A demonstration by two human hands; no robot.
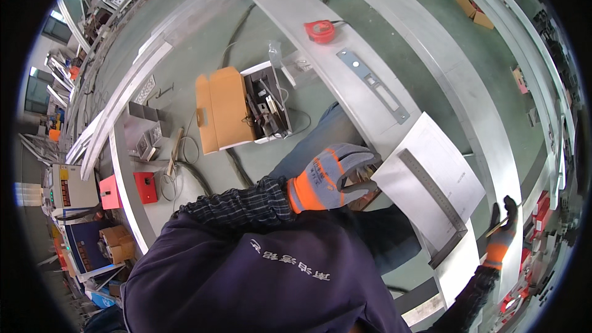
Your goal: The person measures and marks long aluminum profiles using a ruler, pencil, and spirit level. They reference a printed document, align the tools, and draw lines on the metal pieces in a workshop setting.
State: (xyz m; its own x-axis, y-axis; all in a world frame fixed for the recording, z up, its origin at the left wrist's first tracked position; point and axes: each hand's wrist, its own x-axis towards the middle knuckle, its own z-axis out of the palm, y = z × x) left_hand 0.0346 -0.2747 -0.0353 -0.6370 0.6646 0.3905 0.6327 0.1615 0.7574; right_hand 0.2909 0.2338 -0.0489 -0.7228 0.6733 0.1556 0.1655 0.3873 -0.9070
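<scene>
My left hand (330, 179), in a grey and orange glove, is open beside the near left edge of a white sheet of paper (425, 142). Its fingers curve with a gap between them and the thumb. The sheet lies over a long metal beam (280, 6), and a metal try square (431, 188) rests across it. Off to the right, my right hand (502, 231), gloved alike, is closed on a thin, pencil-like stick (493, 229). Farther up the beam are a flat metal plate with cut-outs (373, 86) and a red tape measure (320, 31).
An open cardboard box (219, 111) with tools and cables stands on the floor left of the beam. More long metal profiles (419, 31) run alongside to the right. Cables (231, 43) and a red box (146, 187) lie to the left.
</scene>
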